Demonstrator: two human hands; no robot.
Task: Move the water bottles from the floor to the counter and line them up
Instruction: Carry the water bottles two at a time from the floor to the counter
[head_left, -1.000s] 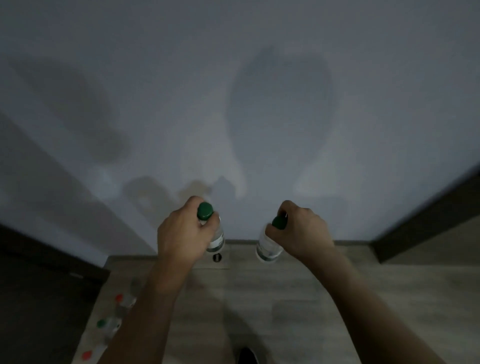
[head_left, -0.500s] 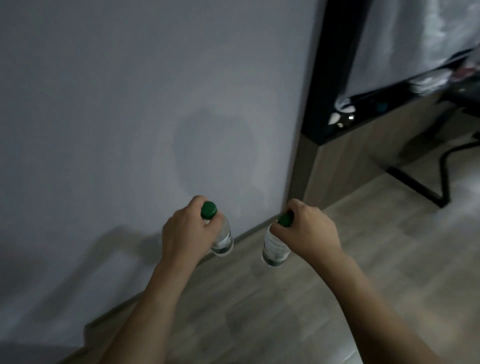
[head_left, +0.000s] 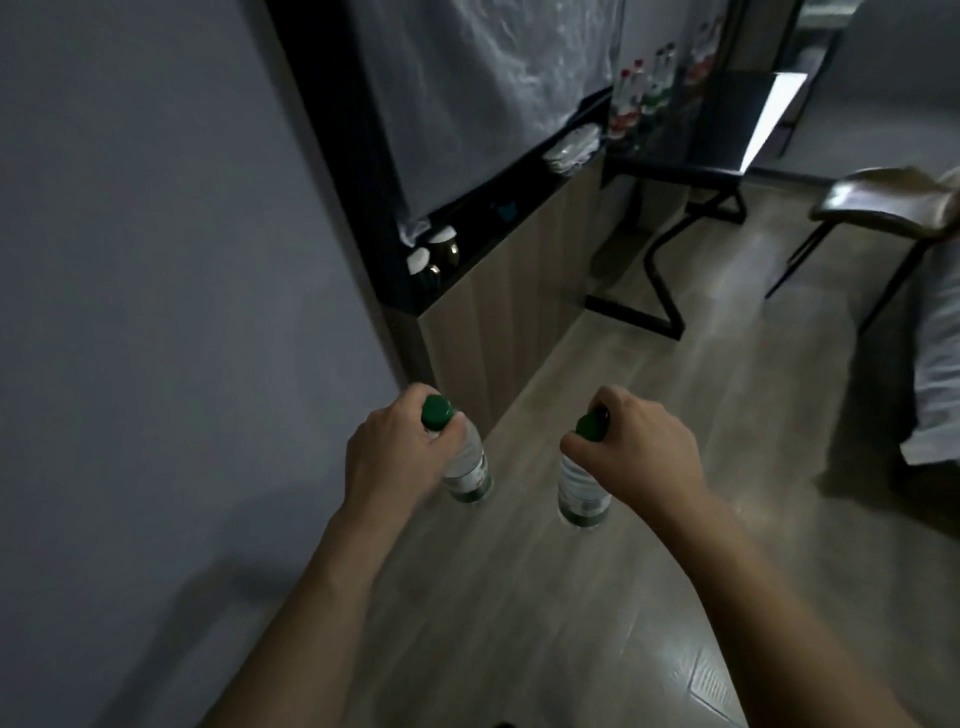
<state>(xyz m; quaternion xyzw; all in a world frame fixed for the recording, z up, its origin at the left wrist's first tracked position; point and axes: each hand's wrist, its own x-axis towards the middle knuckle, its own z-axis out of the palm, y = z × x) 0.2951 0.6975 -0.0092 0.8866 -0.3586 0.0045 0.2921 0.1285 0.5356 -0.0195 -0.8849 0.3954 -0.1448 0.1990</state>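
My left hand (head_left: 389, 454) grips a clear water bottle (head_left: 467, 467) with a green cap by its neck, carried above the wooden floor. My right hand (head_left: 639, 452) grips a second green-capped water bottle (head_left: 582, 493) the same way. Both bottles hang upright, about a hand's width apart. The dark counter (head_left: 524, 208) runs along the wall ahead, and several bottles (head_left: 644, 93) with red and green labels stand in a row at its far end.
Two small jars (head_left: 434, 254) with white lids stand on the counter's near end, white folded cloth (head_left: 571, 148) further along. A black desk (head_left: 727, 130) with metal legs and a chair (head_left: 893, 202) stand ahead right. A bed edge (head_left: 935, 364) lies at the right. A grey wall (head_left: 156, 260) fills the left.
The view has swung right from the bare wall toward the counter and room. Both hands keep gripping their bottles in the same pose.
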